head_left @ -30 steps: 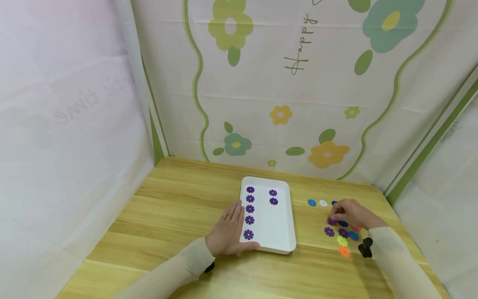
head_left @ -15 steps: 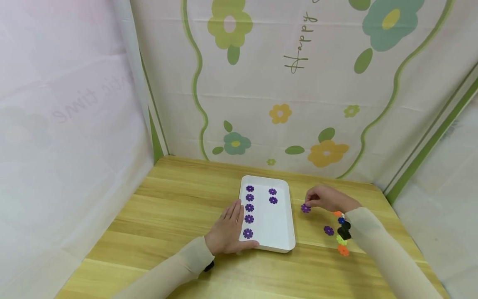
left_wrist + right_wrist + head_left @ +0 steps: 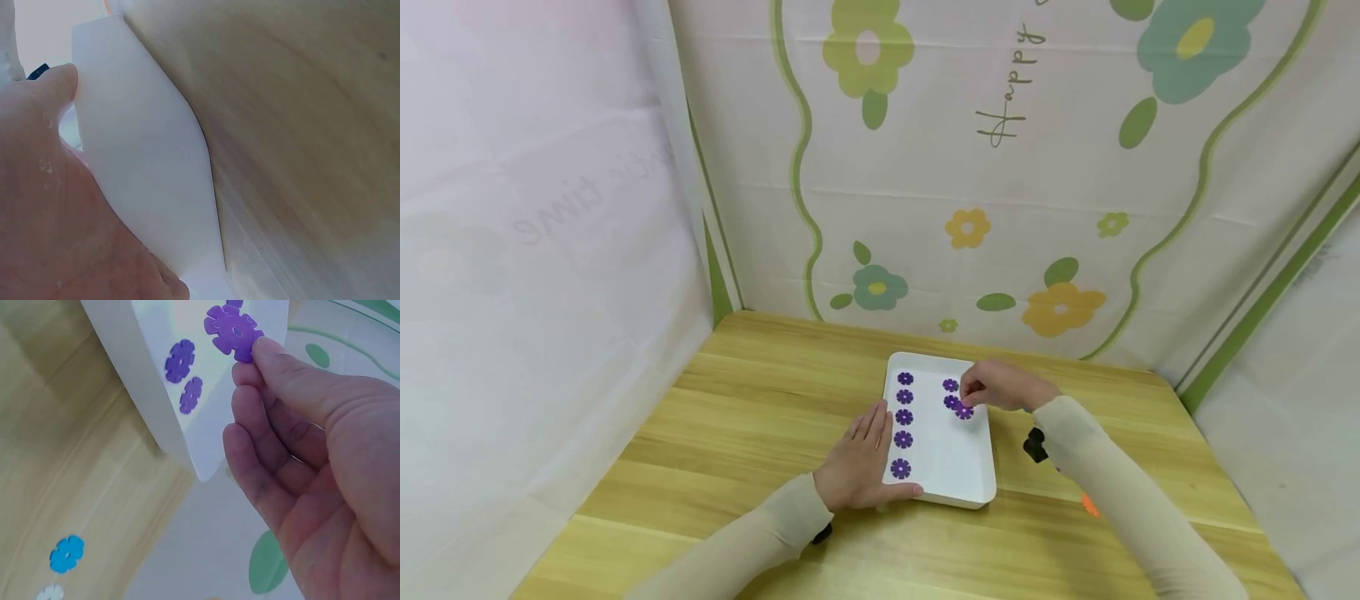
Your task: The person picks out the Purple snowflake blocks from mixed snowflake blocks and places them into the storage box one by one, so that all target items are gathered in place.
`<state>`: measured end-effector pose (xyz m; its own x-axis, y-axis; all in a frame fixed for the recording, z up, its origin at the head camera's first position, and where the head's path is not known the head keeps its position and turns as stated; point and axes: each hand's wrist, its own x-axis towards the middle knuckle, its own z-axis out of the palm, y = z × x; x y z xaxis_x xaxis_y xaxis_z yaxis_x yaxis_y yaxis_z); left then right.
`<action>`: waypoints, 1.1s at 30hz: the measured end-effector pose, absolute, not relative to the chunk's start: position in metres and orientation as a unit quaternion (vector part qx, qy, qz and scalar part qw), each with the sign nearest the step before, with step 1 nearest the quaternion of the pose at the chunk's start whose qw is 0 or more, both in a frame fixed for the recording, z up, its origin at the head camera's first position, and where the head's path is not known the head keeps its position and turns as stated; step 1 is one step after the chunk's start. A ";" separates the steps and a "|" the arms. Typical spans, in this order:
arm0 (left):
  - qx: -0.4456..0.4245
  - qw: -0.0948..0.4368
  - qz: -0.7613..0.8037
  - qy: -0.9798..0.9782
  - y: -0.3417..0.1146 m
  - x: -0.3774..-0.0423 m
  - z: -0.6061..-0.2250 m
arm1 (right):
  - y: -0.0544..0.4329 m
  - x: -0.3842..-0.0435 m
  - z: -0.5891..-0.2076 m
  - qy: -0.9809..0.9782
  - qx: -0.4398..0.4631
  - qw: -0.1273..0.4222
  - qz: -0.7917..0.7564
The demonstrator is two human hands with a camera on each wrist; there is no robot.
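Observation:
My right hand [image 3: 1006, 386] pinches a purple snowflake disc [image 3: 232, 330] between thumb and forefinger, over the right side of the white tray [image 3: 936, 462]. Two more purple discs [image 3: 180, 360] lie in the tray just below it in the right wrist view. Along the tray's left side runs a column of several purple discs [image 3: 904, 417]. My left hand [image 3: 853, 467] rests against the tray's near left corner, fingers straight along the left side and thumb on the front rim. In the left wrist view, its thumb and palm lie against the tray's outer wall [image 3: 144, 137].
A blue disc [image 3: 66, 554] and a white disc [image 3: 50, 592] lie on the wooden table right of the tray. An orange disc [image 3: 1091, 505] shows beside the right sleeve, which hides other discs. Flower-printed cloth walls [image 3: 925, 167] surround the table.
My right hand has picked a purple disc from the loose discs on the right and carried it leftward over the tray. The left hand has stayed on the tray.

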<state>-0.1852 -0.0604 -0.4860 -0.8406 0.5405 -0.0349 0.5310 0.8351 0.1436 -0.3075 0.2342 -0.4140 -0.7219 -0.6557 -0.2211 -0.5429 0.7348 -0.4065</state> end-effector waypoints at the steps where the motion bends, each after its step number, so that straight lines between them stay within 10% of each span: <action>1: 0.279 0.037 0.064 0.957 -0.060 -0.185 -0.486 | 0.232 -0.309 -0.417 0.915 -0.328 0.178 -0.156; 33: 0.280 0.046 0.067 0.957 -0.058 -0.182 -0.485 | 0.227 -0.307 -0.432 0.923 -0.329 0.149 -0.129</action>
<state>-0.1824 -0.0580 -0.4849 -0.8391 0.5416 -0.0514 0.5291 0.8344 0.1542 -0.3066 0.2266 -0.4315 -0.7387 -0.6466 -0.1903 -0.5699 0.7499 -0.3359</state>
